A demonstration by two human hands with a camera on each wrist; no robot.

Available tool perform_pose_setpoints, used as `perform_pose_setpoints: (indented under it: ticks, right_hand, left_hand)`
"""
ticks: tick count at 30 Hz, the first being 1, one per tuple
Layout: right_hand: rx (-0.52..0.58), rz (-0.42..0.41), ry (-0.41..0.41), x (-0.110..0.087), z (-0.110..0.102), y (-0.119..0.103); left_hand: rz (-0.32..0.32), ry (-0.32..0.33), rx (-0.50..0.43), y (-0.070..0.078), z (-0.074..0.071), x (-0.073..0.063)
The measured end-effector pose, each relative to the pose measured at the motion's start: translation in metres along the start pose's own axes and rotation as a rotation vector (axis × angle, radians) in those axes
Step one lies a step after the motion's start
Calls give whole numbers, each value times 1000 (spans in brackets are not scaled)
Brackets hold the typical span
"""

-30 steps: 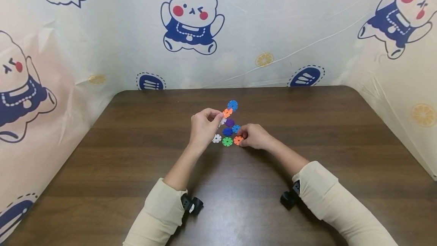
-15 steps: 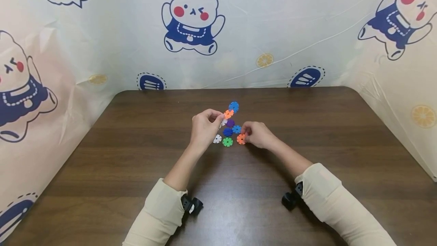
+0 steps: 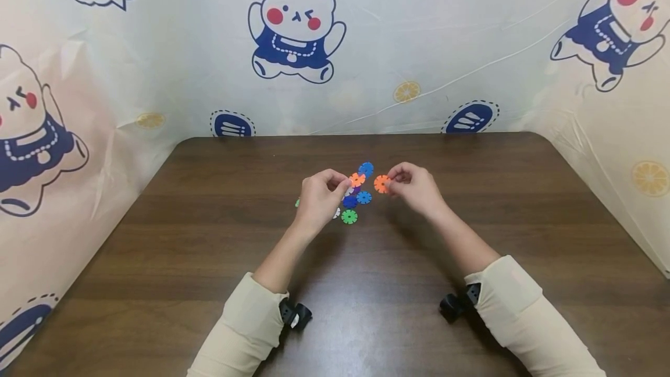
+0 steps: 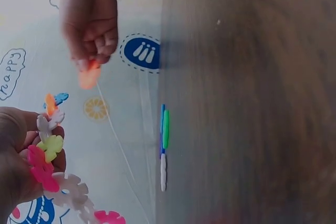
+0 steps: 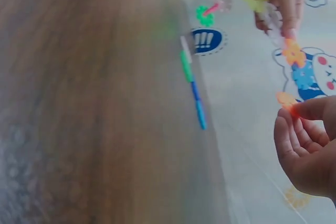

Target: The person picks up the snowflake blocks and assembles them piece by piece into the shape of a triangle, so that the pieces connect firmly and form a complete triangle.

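Note:
My left hand (image 3: 319,199) grips a chain of slotted snowflake discs, raised over the table. Its free end, an orange disc (image 3: 357,179) followed by a blue disc (image 3: 366,169), points toward my right hand. Yellow (image 4: 51,146), pink (image 4: 42,169) and white (image 4: 71,190) discs of the same chain show in the left wrist view; behind the hand in the head view they are mostly hidden. My right hand (image 3: 419,188) pinches a single orange disc (image 3: 381,184) between thumb and fingers. It is held up close to the blue end, with a small gap between.
Several loose discs lie on the brown table (image 3: 398,307) below the hands, among them a green one (image 3: 349,216), a dark blue one (image 3: 349,202) and a lighter blue one (image 3: 363,197). A printed cloth (image 3: 377,45) hangs behind the table.
My right hand has picked the orange disc up from beside the green one and raised it toward the chain's blue end. My left hand has shifted slightly right with the chain.

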State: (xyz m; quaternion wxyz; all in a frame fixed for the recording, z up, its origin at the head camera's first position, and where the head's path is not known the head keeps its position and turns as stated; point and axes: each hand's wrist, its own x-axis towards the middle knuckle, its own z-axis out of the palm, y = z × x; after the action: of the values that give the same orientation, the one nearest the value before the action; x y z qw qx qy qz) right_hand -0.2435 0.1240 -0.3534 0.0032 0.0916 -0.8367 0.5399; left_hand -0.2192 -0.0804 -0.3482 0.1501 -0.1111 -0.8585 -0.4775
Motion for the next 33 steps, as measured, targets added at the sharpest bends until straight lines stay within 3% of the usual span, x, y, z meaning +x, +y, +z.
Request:
perform_pose_setpoints:
  ticks: [6, 12, 21, 27, 33]
  right_hand:
    - [251, 11, 86, -2, -6, -5]
    - [356, 54, 115, -3, -9, -6]
    - [406, 102, 89, -4, -11, -9]
    - [414, 106, 76, -4, -14, -8]
    - [427, 116, 88, -5, -13, -9]
  left_hand:
    - [54, -32, 48, 4, 2, -1]
    - [117, -51, 91, 6, 3, -2]
    - [252, -85, 157, 7, 4, -3]
    - [311, -85, 234, 8, 3, -4]
    - [366, -78, 250, 6, 4, -4]
